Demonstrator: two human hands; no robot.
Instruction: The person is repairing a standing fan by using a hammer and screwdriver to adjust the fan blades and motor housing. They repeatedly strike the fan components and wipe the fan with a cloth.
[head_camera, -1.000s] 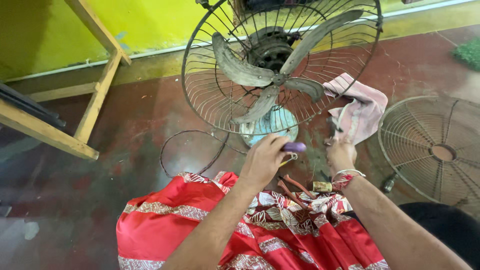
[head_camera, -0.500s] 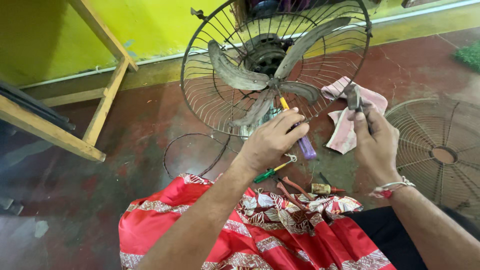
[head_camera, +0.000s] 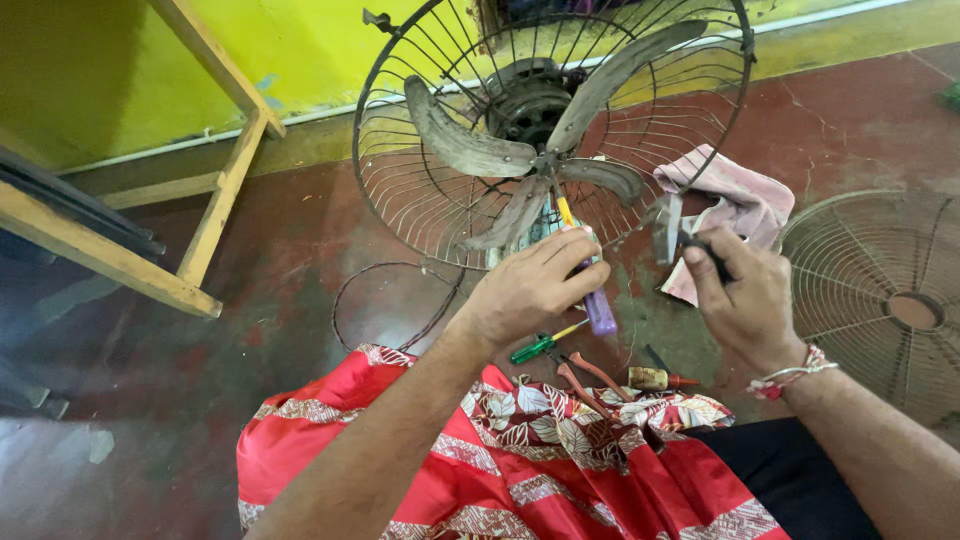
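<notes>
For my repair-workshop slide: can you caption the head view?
Left hand holds a purple-handled screwdriver at a dusty fan's hub; right hand grips pliers.

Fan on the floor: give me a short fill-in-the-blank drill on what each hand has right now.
1. The left hand holds a screwdriver with a ____ handle.
2. The right hand grips ____.
3. The detached grille lies on the person's ____ side.
4. The cloth behind the right hand is ____.

Missing words: purple; pliers; right; pink

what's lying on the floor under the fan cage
A pink cloth lies partly behind the fan cage, and a loose wire ring lies below it. The floor behind the hub is hidden.
</notes>
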